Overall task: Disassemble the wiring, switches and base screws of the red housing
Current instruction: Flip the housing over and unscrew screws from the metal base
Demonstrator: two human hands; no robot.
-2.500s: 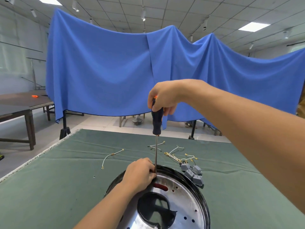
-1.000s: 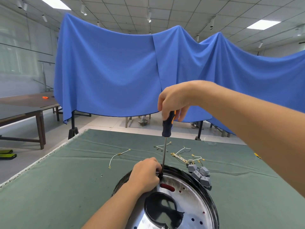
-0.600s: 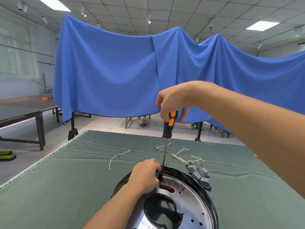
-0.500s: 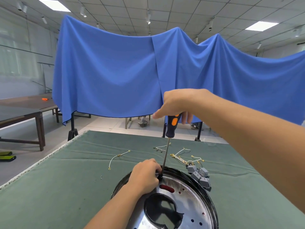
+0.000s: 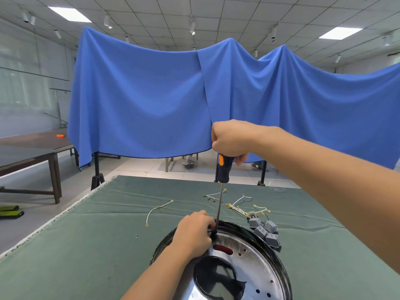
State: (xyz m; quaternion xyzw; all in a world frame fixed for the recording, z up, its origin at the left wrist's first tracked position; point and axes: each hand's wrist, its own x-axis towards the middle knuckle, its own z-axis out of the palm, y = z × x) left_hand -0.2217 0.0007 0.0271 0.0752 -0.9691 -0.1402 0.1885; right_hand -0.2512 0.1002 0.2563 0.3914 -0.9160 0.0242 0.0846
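Observation:
The housing [image 5: 249, 265] lies base-up at the near edge of the table, a round shiny metal plate with a black rim, a red slot and a dark centre opening. My left hand [image 5: 193, 233] is closed on its far rim beside the screwdriver tip. A screwdriver [image 5: 223, 169] with a dark blue and orange handle stands almost upright, its shaft tip down at the rim. My right hand [image 5: 230, 140] grips the top of its handle. Grey switches [image 5: 265, 231] lie in a heap right of the housing. Loose white wires [image 5: 240, 204] lie behind them.
A green cloth [image 5: 86, 245] covers the table. One white wire [image 5: 159, 210] and a tiny screw [image 5: 136, 236] lie left of the housing. A blue curtain [image 5: 151, 100] hangs behind the table. A dark wooden table [image 5: 28, 152] stands far left.
My right hand has turned on the screwdriver handle, so the orange mark now faces me, and the handle sits a little lower. My left hand has stayed on the rim.

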